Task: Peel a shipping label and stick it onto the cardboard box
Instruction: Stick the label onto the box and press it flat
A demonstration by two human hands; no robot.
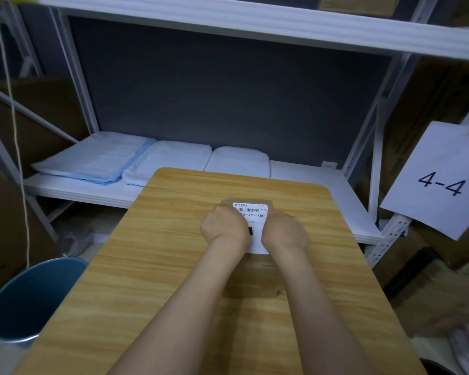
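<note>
Shipping label (252, 215) lies on the cardboard box (255, 277), between 2 hands (fingers curled under, grip indiscernible).

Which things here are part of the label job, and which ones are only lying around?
Part of the job:
- shipping label
- cardboard box under it
- left hand and right hand, both pressing on the label
- wooden table

Only lying around:
- folded cloths on the shelf
- blue bin
- paper sign "4-4"

Two bare forearms run up from six o'clock, sleeveless as far as shown. The left hand (224, 228) and right hand (284, 232) wear no gloves, rings or watch.
</note>
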